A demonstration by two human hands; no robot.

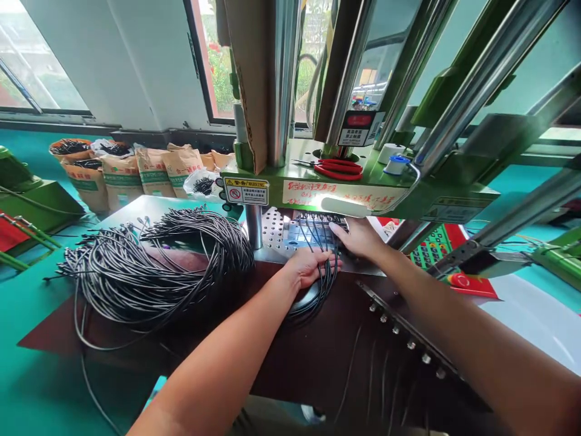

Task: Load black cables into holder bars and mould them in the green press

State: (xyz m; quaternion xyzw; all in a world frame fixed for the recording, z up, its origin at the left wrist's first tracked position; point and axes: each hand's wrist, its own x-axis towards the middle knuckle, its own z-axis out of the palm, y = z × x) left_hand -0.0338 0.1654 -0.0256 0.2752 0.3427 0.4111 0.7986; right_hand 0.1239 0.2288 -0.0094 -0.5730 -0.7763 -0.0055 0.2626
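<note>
Left hand: palm turned up, fingers curled loosely around a small bundle of thin black cables, just in front of the metal mould block. The cables ran from the block, over my fingers, and bent back in a loop low on the dark brown counter

Right hand: at the block's right end, beneath the green press plate, thumb pointing towards the cables. Whether those fingers gripped anything I could not tell (my own hand hid them)

Handling, my judgement: the cables seemed light and bendy, with enough spring to spread if held slackly. Smooth, glossy jackets, likely to slide over each other. Best hold was around the whole bundle, close to the block, supporting it from below; a tug on one strand might have shifted its end. The block looked hard and rigid, safer taken by its edges

Nearby: a big heap of similar cables to my left, red-handled pliers on the plate
</note>
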